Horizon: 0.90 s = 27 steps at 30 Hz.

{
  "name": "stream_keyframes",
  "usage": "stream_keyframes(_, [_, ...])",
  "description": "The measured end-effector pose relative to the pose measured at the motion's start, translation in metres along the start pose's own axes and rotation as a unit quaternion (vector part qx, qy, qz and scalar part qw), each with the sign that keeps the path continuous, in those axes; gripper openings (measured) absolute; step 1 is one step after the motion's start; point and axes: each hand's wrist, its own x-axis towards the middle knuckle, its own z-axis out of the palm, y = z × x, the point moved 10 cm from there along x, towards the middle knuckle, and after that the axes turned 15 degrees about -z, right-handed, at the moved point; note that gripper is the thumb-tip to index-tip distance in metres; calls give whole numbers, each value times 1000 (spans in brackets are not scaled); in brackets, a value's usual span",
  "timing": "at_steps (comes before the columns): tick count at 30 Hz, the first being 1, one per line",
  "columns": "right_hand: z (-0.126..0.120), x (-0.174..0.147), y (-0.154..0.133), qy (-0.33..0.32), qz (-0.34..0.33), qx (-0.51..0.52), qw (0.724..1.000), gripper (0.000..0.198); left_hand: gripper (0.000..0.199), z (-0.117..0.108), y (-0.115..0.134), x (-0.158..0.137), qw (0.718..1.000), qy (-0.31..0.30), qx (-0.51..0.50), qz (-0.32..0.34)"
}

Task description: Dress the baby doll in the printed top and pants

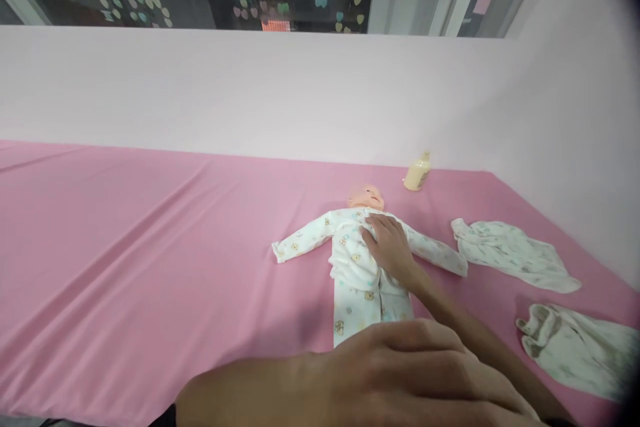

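A baby doll (pixel 367 198) lies on its back, wearing a white top (pixel 350 247) and white trousers (pixel 356 317) with small coloured prints. Its two sleeves spread out sideways. My right hand (pixel 389 243) rests on the chest of the top, fingers loosely stretched and the thumb apart. Large and close to the camera, my left hand (pixel 400 373) reaches across from the left, its back turned up and its fingers extended over my right forearm. Its fingertips run out of view at the bottom, and it covers the doll's lower legs. I see nothing held in it.
A pink sheet (pixel 150 267) covers the surface up to a white wall (pixel 225 93). A bottle with a pale yellow body (pixel 417 172) stands beyond the doll. To the right lie a light printed garment (pixel 515 253) and another crumpled garment (pixel 580 350). Windows run above the wall.
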Motion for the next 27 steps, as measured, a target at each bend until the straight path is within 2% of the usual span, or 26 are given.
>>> stream_keyframes(2, [-1,2,5,2,13,8,1000,25,31,-2,-2,-2,996,52,-68,13])
stream_keyframes(4, [-1,6,11,4,29,15,999,25,39,-3,-8,-3,988,112,-105,-9])
stream_keyframes(9, [1,22,30,-8,100,2,995,26,48,-4,-17,-4,976,180,-99,-72])
stream_keyframes(14, [3,40,36,-73,132,-61,987,26,43,6,-10,0,981,175,-74,-25])
stream_keyframes(17, [7,45,40,-139,142,-92,976,26,36,7,-15,1,974,221,-48,-13])
stream_keyframes(19, [9,45,44,-176,151,-105,967,26,30,9,-14,-2,969,245,-26,29])
stream_keyframes(22, [11,45,45,-210,150,-113,960,26,22,17,-13,-4,971,230,11,60])
stream_keyframes(27, [12,45,49,-230,150,-108,956,23,14,28,-25,4,984,175,32,-26])
